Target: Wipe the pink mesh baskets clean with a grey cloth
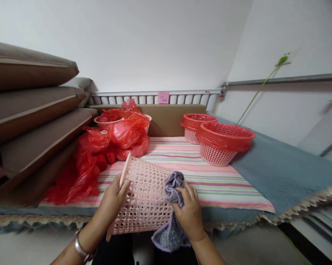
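Note:
A pale pink plastic basket (pixel 144 195) with a lattice wall lies tipped on its side in front of me, its rim to the left and its base to the right. My left hand (pixel 116 195) grips it by the rim, thumb on the outer wall. Bunched in my right hand (pixel 189 209) is a grey cleaning cloth (pixel 173 232) with purple edging, pressed against the basket near its base. Part of the cloth hangs down below the hand. The fingers of my left hand inside the rim are hidden.
Crumpled red plastic bags (pixel 130 132) lie at the left, partly over more baskets. Two pink baskets lined with red bags (pixel 219 156) stand at the right on a striped cloth (pixel 166 147). Stacked cushions (pixel 30 110) rise at the far left; a metal railing (pixel 116 98) runs behind.

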Available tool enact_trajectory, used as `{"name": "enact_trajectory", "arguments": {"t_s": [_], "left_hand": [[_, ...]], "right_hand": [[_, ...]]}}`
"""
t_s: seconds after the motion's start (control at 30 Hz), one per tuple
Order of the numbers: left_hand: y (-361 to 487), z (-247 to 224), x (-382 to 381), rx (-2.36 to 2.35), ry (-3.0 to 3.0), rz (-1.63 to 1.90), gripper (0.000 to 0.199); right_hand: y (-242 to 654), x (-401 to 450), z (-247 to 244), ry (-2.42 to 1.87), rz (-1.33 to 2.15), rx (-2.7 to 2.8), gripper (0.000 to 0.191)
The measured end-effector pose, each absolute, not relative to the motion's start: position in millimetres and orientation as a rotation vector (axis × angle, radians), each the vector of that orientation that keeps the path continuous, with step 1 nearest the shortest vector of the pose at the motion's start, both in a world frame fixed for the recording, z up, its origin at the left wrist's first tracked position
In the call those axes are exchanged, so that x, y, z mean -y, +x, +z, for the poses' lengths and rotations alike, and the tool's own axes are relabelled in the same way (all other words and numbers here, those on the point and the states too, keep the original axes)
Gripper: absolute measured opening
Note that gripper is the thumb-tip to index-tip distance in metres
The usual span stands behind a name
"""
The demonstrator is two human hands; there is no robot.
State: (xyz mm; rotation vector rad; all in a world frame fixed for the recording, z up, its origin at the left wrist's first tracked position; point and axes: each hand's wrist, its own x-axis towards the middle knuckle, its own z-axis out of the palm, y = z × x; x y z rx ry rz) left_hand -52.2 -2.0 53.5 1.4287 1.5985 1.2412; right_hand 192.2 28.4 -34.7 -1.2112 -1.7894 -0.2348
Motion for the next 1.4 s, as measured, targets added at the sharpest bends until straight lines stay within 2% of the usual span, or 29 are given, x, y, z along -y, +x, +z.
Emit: {"name": "enact_trajectory", "arguments": {"t_s": [0.17,0.3,0.4,0.53,0.63,0.83,0.97,1.07,1.17,1.27,1.4], "left_hand": [[-49,39,-4,-1.689,1.373,1.183,0.046],[-53,22,9,-1.698,1.374,1.183,0.053],[-65,-3,20,-1.725,1.513,1.246,0.048],[-83,-33,34,-1.747,1.726,1.340,0.041],[-83,-17,33,-1.708,1.742,1.272,0.040],[-64,66,-19,-1.796,1.881,1.075,0.034],[-63,69,-42,-1.916,1.962,1.001,0.036],[-69,56,-36,-1.923,1.983,1.024,0.031],[-80,45,-20,-1.945,1.989,1.038,0.029],[-94,31,-6,-1.936,1.968,1.066,0.027],[-113,10,8,-1.913,1.929,1.136,0.027]], "right_hand": [[198,-42,-27,-1.368,-0.217,1.729,0.020],[201,-81,7,-1.754,-0.066,1.730,0.022],[205,-116,29,-1.980,0.135,1.818,0.028],[208,-137,35,-2.006,0.270,1.910,0.030],[208,-123,30,-1.961,0.187,1.916,0.030],[213,-63,3,-1.848,-0.100,1.808,0.021],[219,-37,-12,-1.675,-0.202,1.750,0.020],[219,-36,-5,-1.710,-0.187,1.787,0.018],[216,-60,13,-1.889,-0.009,1.836,0.024],[216,-98,23,-1.972,0.385,1.865,0.029],[221,-135,7,-1.885,0.690,1.854,0.018]]}}
